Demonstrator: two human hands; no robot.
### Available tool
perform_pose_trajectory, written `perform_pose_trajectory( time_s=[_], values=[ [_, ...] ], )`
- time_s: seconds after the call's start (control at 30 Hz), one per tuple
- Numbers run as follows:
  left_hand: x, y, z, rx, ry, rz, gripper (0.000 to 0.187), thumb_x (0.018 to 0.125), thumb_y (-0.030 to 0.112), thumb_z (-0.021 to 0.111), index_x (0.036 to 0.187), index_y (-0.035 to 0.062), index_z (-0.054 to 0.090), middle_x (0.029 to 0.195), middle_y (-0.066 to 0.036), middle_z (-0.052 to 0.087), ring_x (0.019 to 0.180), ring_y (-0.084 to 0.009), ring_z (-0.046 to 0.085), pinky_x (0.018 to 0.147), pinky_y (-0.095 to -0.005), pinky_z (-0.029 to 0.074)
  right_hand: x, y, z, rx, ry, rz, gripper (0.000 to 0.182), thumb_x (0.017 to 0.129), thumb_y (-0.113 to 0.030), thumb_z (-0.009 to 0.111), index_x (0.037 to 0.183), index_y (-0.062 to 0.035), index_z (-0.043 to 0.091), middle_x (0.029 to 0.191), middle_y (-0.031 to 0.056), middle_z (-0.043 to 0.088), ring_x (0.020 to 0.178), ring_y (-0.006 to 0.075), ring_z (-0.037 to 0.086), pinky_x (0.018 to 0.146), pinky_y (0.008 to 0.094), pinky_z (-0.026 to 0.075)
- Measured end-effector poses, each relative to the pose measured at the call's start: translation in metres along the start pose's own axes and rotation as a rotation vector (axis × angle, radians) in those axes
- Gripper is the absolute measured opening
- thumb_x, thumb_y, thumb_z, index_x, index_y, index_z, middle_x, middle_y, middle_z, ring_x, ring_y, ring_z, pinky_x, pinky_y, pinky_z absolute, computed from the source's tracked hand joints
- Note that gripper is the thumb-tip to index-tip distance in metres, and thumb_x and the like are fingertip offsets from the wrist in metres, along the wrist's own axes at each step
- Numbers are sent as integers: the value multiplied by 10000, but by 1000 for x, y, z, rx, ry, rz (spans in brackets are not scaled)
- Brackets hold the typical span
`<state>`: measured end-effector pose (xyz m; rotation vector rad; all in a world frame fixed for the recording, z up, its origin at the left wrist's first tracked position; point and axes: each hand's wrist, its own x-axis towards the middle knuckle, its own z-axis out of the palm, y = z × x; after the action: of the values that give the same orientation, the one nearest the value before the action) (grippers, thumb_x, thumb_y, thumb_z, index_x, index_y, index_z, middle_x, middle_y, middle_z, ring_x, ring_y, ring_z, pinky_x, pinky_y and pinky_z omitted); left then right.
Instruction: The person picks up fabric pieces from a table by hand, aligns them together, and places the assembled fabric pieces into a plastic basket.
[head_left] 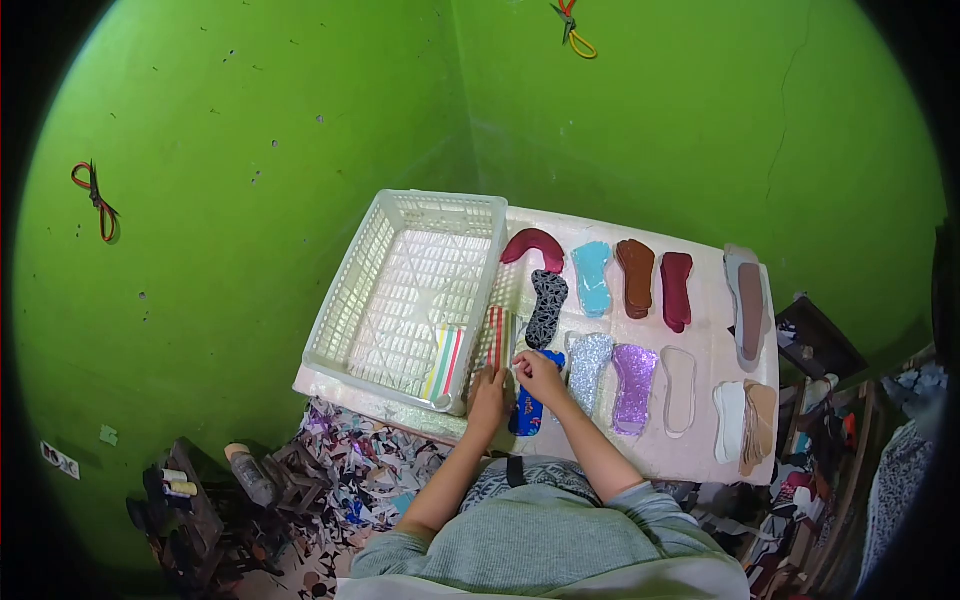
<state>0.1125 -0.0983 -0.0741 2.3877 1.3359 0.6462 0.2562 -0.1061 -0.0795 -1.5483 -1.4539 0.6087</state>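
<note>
My left hand [487,398] is closed around the lower end of a red-and-white checked fabric piece [496,330], which stands out beside the crate wall. Just to the right, my right hand [541,378] has its fingertips pinched together near that piece; whatever lies between them is too small to make out. Under and beside the right hand is a blue patterned piece [527,412], partly covered. A black-and-grey patterned piece [546,308] lies beyond it. Inside the white plastic crate [330,330], at its near right corner, rests a striped piece [444,362].
On the white table [690,350] lie insole-shaped stacks: light blue [591,265], brown [635,275], maroon [676,290], silver [588,370], purple [634,385] and others. Fabric scraps [370,460] cover the floor. Scissors [95,200] hang on the green wall.
</note>
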Motion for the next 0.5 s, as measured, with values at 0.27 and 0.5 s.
perform_pose_trajectory(
  time_s=[0.27, 0.5],
  values=[
    [-1, -18, 14, 72, -91, -18, 336, 753, 66, 528, 1084, 125, 539, 1016, -128, 517, 993, -318, 511, 847, -403, 424, -3, 4, 7, 46, -46, 54, 217, 728, -51, 617, 934, -45, 551, 702, 74, 565, 630, 163, 570, 601, 276, 472],
    [1, -17, 10, 44, -54, -39, 292, 758, 121, 530, 1047, 134, 559, 967, -99, 548, 901, -300, 544, 778, -403, 442, -1, 6, 12, 45, -42, 58, 219, 727, -54, 615, 933, -45, 544, 705, 81, 561, 639, 186, 572, 608, 289, 472]
  ],
)
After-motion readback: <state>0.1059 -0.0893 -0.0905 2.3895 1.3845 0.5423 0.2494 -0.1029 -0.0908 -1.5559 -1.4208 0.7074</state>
